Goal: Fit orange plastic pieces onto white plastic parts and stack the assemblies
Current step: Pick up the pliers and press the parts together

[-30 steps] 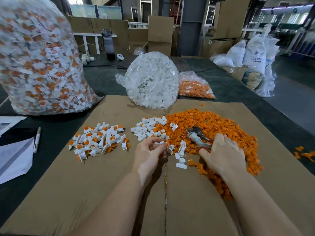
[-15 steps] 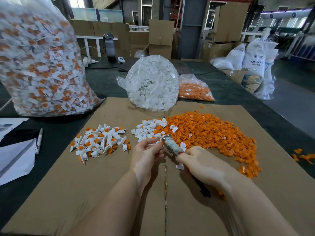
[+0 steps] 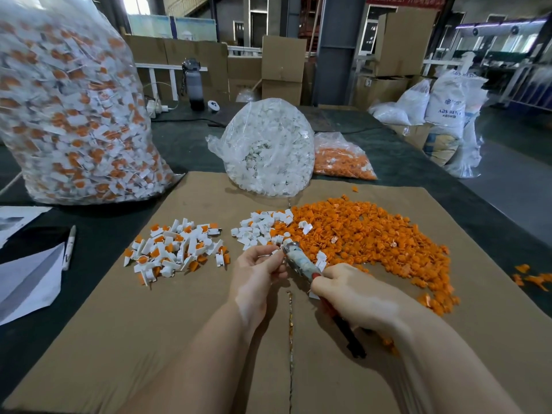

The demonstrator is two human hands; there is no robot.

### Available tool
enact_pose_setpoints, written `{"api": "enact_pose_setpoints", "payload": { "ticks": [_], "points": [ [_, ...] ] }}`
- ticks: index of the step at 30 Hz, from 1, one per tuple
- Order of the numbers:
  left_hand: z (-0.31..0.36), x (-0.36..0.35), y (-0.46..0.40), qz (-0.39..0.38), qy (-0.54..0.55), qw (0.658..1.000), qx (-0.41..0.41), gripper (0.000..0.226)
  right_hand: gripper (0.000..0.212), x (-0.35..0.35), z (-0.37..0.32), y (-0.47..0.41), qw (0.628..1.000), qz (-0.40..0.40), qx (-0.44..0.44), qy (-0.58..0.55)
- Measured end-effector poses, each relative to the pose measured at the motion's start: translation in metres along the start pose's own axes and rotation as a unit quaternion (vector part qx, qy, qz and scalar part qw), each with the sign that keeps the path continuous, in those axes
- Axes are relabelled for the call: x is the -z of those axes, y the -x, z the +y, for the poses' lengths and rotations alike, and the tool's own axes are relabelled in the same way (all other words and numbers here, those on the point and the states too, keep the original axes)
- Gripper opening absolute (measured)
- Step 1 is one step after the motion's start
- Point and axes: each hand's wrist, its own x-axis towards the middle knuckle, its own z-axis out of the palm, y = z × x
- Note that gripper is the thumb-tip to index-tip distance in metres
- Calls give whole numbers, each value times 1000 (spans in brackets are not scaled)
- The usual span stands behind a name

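Observation:
A wide heap of loose orange pieces [image 3: 373, 237] lies on the cardboard sheet [image 3: 149, 339] at right of centre. Beside it sits a small cluster of white parts [image 3: 257, 227]. Further left is a pile of fitted white-and-orange assemblies [image 3: 176, 249]. My left hand [image 3: 257, 270] pinches a small white part at its fingertips. My right hand [image 3: 355, 291] grips taped pliers [image 3: 298, 259] whose jaws meet that part. The part itself is mostly hidden by my fingers and the jaws.
A big clear bag of finished assemblies [image 3: 68, 109] stands at back left. A bag of white parts [image 3: 268, 150] and a bag of orange pieces [image 3: 340, 159] sit behind the cardboard. Papers and a marker [image 3: 69, 246] lie at left. A few orange pieces [image 3: 534, 277] are strewn at far right.
My right hand lifted the pliers out of the orange heap and brought them left to my left hand's fingertips. The left hand has barely moved.

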Motion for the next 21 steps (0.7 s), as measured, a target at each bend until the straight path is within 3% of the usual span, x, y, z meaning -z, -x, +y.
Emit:
{"api": "enact_pose_setpoints", "payload": {
  "ticks": [5, 11, 21],
  "points": [
    [-1, 2, -2, -1, 18, 1000, 3, 13, 21, 0, -1, -1, 999, -16, -13, -28],
    [-3, 3, -2, 0, 10, 1000, -6, 10, 24, -11, -3, -3, 997, 15, 11, 69],
    [-4, 2, 0, 0, 7, 1000, -12, 12, 27, -17, -1, -3, 995, 61, 7, 81]
  ]
}}
